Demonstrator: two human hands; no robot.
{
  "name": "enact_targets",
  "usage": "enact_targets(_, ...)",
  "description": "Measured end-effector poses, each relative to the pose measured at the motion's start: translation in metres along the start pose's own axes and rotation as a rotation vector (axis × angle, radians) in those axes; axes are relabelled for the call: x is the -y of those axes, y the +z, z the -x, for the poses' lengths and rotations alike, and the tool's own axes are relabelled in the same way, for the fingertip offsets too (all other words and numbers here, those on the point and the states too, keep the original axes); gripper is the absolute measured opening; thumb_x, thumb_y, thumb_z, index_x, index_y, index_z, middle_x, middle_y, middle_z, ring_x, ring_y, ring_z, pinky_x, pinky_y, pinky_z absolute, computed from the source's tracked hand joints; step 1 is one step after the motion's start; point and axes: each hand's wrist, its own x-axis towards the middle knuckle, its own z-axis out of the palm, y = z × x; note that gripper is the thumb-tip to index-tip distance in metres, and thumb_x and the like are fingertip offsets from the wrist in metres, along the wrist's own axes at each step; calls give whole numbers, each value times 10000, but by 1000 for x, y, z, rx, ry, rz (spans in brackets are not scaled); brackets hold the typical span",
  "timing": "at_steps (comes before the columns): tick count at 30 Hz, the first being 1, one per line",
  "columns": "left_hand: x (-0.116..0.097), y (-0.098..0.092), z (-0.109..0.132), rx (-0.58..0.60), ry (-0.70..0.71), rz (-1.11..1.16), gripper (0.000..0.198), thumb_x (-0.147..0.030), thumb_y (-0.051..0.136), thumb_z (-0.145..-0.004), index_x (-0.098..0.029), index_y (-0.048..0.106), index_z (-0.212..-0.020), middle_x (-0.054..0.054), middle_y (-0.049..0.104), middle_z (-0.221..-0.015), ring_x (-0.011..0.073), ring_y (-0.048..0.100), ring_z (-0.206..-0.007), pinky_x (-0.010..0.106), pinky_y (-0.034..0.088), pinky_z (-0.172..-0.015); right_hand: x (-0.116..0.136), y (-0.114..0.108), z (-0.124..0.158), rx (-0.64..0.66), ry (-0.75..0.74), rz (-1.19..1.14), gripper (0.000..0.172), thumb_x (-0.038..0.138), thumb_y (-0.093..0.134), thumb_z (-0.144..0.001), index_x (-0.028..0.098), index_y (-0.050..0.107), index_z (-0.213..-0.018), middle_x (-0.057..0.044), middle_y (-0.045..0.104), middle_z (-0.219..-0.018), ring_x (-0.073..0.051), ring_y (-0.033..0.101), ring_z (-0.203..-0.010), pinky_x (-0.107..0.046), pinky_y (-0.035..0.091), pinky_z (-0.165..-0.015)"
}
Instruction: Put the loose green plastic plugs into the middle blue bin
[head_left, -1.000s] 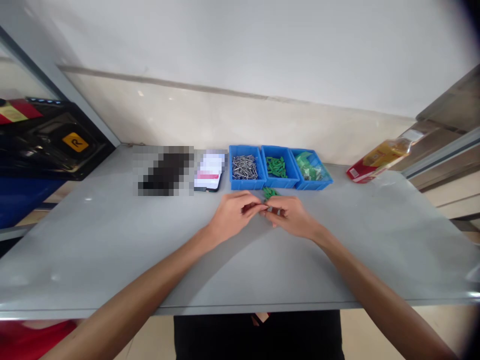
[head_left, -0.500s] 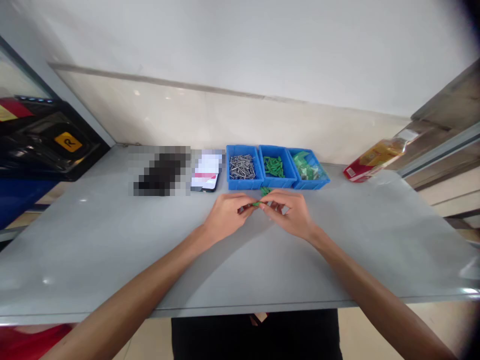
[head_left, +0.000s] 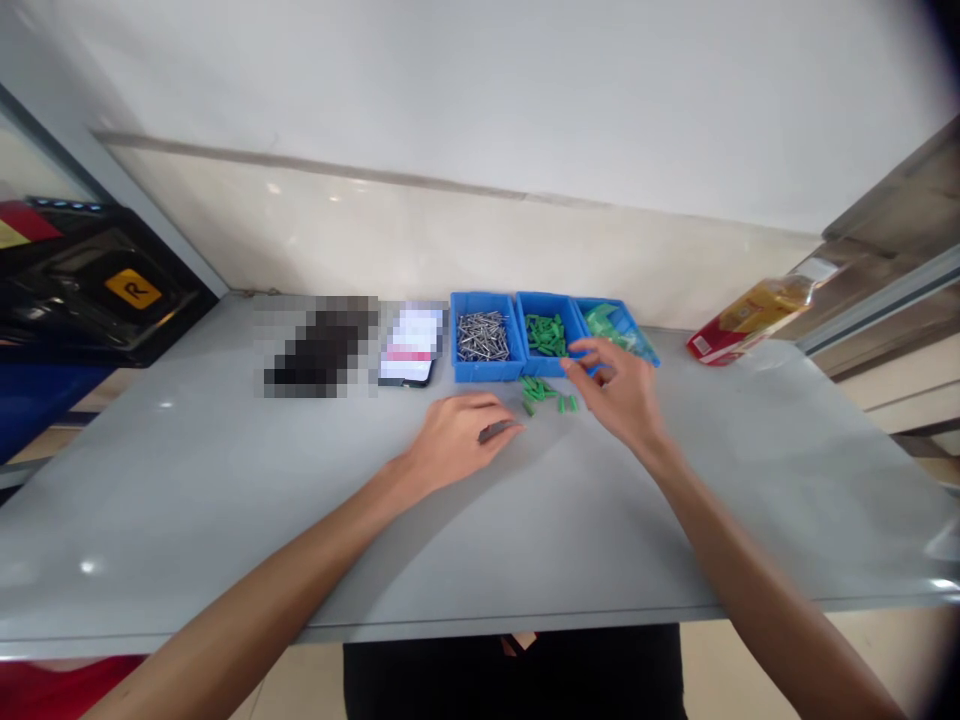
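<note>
My left hand (head_left: 457, 440) rests on the grey table with thumb and fingers apart and nothing visible between them. Just beyond its fingertips, several green plugs (head_left: 537, 388) lie loose in front of the blue bins. My right hand (head_left: 619, 392) hovers at the front edge of the middle bin (head_left: 555, 368), its thumb and fingers spread with no object showing in them. That bin holds more green plugs (head_left: 547, 334). Silver screws (head_left: 484, 337) fill the left bin (head_left: 487, 372). Green pieces in clear plastic (head_left: 609, 325) sit in the right bin, partly hidden by my right hand.
A phone (head_left: 409, 345) with a lit screen lies left of the bins, beside a pixelated dark object (head_left: 322, 350). A bottle (head_left: 757, 310) with a red label stands tilted in view at the right. A black case (head_left: 112, 280) is at the far left.
My hands have parted. My right hand has moved right and up to the middle bin and opened. The green piece between my fingertips is no longer held, and more loose plugs show on the table.
</note>
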Motion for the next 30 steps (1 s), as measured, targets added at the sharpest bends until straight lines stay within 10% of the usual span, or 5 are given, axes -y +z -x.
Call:
enact_targets(13,0,-3,0,33,-5,-63,219,-303,519,-915,-187,698,-866,22,680,-866,151,627,-806,257,462,-704,8,31,26,352,-141,279,81,247,553,-843,232,622,-803,8,662,-838,-152,597,-722,-250,329,-563)
enact_targets(30,-2,-4,-1,-18,-109,26,184,-175,538,-881,-191,718,-843,-12,664,-706,82,520,-567,207,376,-569,23,29,38,346,56,-464,202,393,659,-803,205,634,-873,18,651,-708,-81,582,-435,-203,436,-458)
